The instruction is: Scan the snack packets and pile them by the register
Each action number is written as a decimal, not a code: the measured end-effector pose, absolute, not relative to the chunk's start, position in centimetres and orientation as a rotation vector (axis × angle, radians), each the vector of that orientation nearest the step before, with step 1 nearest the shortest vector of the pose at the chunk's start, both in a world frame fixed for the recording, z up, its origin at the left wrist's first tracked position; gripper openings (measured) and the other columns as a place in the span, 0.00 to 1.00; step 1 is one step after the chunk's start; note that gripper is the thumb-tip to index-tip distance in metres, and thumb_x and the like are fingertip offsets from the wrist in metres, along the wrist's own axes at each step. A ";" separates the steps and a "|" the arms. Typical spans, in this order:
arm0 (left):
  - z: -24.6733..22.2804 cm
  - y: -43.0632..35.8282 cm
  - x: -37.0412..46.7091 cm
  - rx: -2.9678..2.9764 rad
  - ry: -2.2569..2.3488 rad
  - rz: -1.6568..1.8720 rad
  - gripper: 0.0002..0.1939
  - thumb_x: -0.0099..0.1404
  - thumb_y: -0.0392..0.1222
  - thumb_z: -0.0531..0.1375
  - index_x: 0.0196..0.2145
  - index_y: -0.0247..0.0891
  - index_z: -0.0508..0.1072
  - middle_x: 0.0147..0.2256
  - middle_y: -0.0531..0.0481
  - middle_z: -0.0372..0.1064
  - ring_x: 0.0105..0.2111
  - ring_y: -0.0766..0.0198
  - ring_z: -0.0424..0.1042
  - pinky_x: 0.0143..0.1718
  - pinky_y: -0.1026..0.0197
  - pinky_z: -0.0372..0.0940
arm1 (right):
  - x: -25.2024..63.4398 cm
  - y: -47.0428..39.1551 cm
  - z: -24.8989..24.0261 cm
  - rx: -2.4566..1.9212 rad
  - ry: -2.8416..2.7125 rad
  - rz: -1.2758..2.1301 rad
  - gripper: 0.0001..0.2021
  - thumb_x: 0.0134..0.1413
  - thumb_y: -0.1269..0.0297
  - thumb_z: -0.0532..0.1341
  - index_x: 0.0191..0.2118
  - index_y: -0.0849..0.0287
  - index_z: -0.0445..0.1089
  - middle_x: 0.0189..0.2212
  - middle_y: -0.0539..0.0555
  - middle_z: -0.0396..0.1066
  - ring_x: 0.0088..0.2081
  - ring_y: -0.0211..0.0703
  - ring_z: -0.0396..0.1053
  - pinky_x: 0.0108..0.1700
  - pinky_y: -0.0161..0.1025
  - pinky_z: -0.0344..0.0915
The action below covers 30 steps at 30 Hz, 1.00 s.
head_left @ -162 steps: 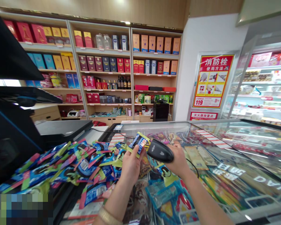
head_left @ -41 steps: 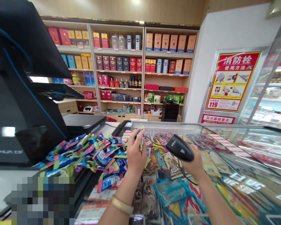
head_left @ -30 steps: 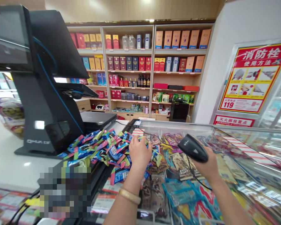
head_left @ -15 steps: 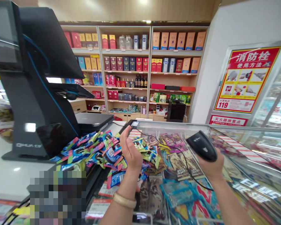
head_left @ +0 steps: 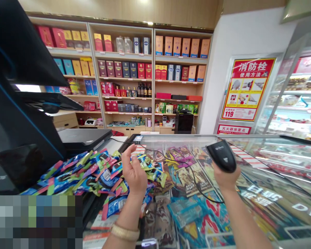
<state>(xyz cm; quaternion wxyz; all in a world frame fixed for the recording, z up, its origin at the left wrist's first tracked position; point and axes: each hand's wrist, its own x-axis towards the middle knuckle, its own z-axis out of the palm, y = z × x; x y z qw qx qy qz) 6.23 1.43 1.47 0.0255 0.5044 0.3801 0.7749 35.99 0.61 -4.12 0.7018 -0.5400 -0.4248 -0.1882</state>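
My right hand (head_left: pixel 226 180) grips a black barcode scanner (head_left: pixel 223 157), its head tilted up over the glass top of a freezer (head_left: pixel 182 135). The scanner's thin black cable (head_left: pixel 194 178) loops left across the glass. My left hand (head_left: pixel 134 173), a gold-coloured bangle on its wrist, is raised at the right side of a heap of small colourful snack packets (head_left: pixel 93 171). Its fingers point up, loosely bent and apart from the thumb, with nothing visible in them. Whether it touches the packets I cannot tell.
A black checkout terminal (head_left: pixel 23 114) stands at the left, with a flat dark device (head_left: pixel 84 136) behind the heap. Wrapped ice creams (head_left: pixel 191 211) lie under the glass. Boxed goods fill shelves (head_left: pixel 152 83) along the back wall. A red and yellow sign (head_left: pixel 248 88) hangs at the right.
The view has turned right, so the terminal, heap and shelves sit further left. My right hand still holds the scanner, and my left hand stays beside the heap in a similar pose.
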 end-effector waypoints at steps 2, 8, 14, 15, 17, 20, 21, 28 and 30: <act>1.4 1.5 6.3 1.622 1.265 2.361 0.16 0.67 0.40 0.48 0.48 0.38 0.69 0.44 0.44 0.70 0.47 0.58 0.69 0.52 0.54 0.62 | 35.8 0.6 -4.1 -1.225 -0.915 -0.447 0.15 0.38 0.57 0.67 0.25 0.61 0.65 0.21 0.51 0.63 0.23 0.41 0.62 0.27 0.40 0.61; 1.7 1.9 5.9 1.796 1.647 2.235 0.14 0.60 0.34 0.51 0.41 0.38 0.73 0.41 0.43 0.72 0.45 0.55 0.70 0.51 0.52 0.62 | 35.2 0.6 -3.9 -1.240 -0.980 -0.506 0.13 0.38 0.57 0.66 0.24 0.58 0.62 0.19 0.50 0.64 0.24 0.42 0.62 0.28 0.41 0.62; 1.7 2.0 5.9 1.853 2.085 1.845 0.16 0.59 0.37 0.54 0.44 0.39 0.74 0.45 0.40 0.71 0.47 0.49 0.69 0.51 0.47 0.60 | 34.9 0.5 -3.8 -1.223 -1.114 -0.536 0.10 0.39 0.58 0.64 0.23 0.57 0.63 0.20 0.50 0.65 0.25 0.43 0.63 0.32 0.43 0.64; 1.6 1.9 6.0 1.876 2.165 1.736 0.17 0.59 0.38 0.54 0.45 0.39 0.74 0.46 0.39 0.70 0.49 0.48 0.68 0.52 0.45 0.59 | 34.8 0.5 -3.7 -1.220 -1.139 -0.537 0.10 0.39 0.59 0.64 0.23 0.57 0.64 0.20 0.50 0.66 0.25 0.43 0.63 0.33 0.43 0.64; 1.4 1.8 6.2 1.942 2.313 1.509 0.20 0.59 0.40 0.56 0.49 0.38 0.73 0.49 0.36 0.69 0.52 0.44 0.66 0.54 0.40 0.55 | 34.7 0.5 -3.7 -1.217 -1.178 -0.537 0.09 0.39 0.59 0.64 0.24 0.57 0.65 0.20 0.50 0.67 0.26 0.43 0.63 0.34 0.44 0.65; 0.9 1.7 6.3 2.043 2.451 1.234 0.22 0.59 0.43 0.57 0.51 0.37 0.72 0.53 0.32 0.66 0.56 0.41 0.62 0.57 0.35 0.48 | 34.5 0.4 -3.7 -1.215 -1.211 -0.541 0.10 0.39 0.58 0.63 0.28 0.57 0.68 0.22 0.51 0.69 0.27 0.46 0.65 0.35 0.45 0.65; 0.7 1.7 6.3 2.063 2.472 1.169 0.23 0.59 0.45 0.57 0.52 0.37 0.71 0.53 0.32 0.66 0.57 0.40 0.60 0.58 0.35 0.47 | 34.5 0.4 -3.8 -1.215 -1.217 -0.545 0.10 0.39 0.58 0.63 0.30 0.57 0.68 0.23 0.52 0.70 0.28 0.47 0.65 0.35 0.45 0.65; 0.0 1.9 6.1 2.118 2.481 0.987 0.24 0.61 0.47 0.55 0.54 0.38 0.70 0.52 0.32 0.69 0.59 0.38 0.59 0.58 0.33 0.44 | 34.1 0.4 -3.6 -1.214 -1.258 -0.597 0.11 0.41 0.56 0.62 0.31 0.56 0.69 0.24 0.53 0.71 0.29 0.48 0.66 0.35 0.45 0.65; 0.1 1.9 6.1 2.131 2.485 0.967 0.24 0.60 0.45 0.54 0.54 0.38 0.70 0.52 0.33 0.69 0.58 0.40 0.61 0.58 0.32 0.43 | 33.8 0.2 -3.3 -1.208 -1.289 -0.606 0.09 0.41 0.57 0.61 0.30 0.56 0.69 0.23 0.53 0.71 0.28 0.46 0.65 0.34 0.45 0.64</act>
